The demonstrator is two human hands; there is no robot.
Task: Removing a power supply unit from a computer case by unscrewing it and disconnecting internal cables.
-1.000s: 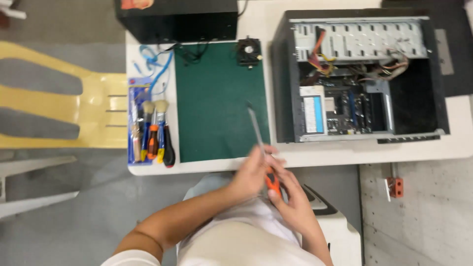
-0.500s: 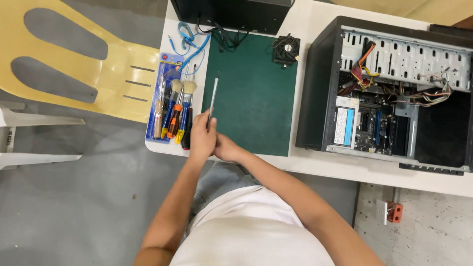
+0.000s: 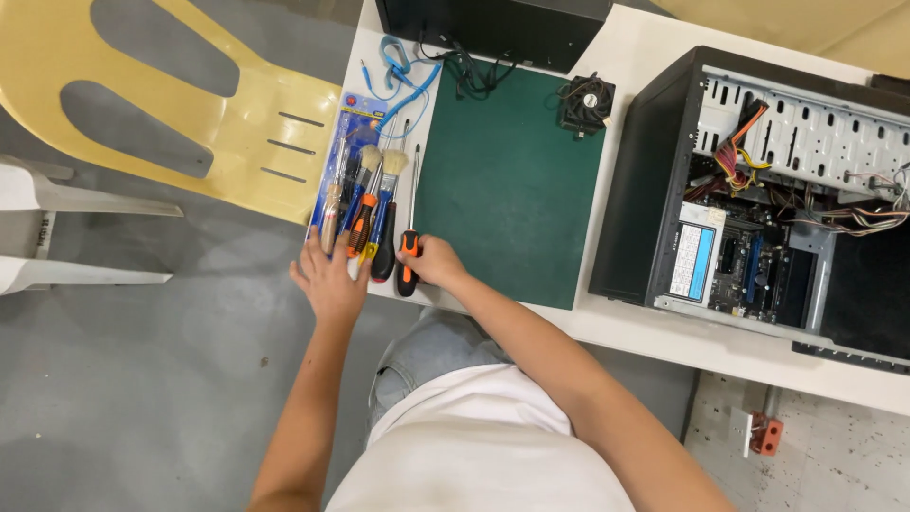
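Observation:
My right hand (image 3: 438, 263) grips the handle of an orange and black screwdriver (image 3: 409, 254) that lies on the white table (image 3: 626, 327), shaft pointing away from me, just left of the green mat (image 3: 512, 180). My left hand (image 3: 327, 277) is spread open at the table's front edge, its fingertips touching the handles of the tools in a blue pack (image 3: 353, 194). That pack holds several screwdrivers and two brushes (image 3: 383, 161).
An open black computer case (image 3: 787, 199) lies on its side at the right, with cables and boards showing. A small fan (image 3: 588, 100), a black box (image 3: 493, 24) and a blue cable (image 3: 403, 66) sit at the back. A yellow chair (image 3: 171, 104) stands at the left.
Both hands carried the screwdriver from in front of my body leftward to the tool pack. The screwdriver now lies on the table, and my left hand has let go and spread open.

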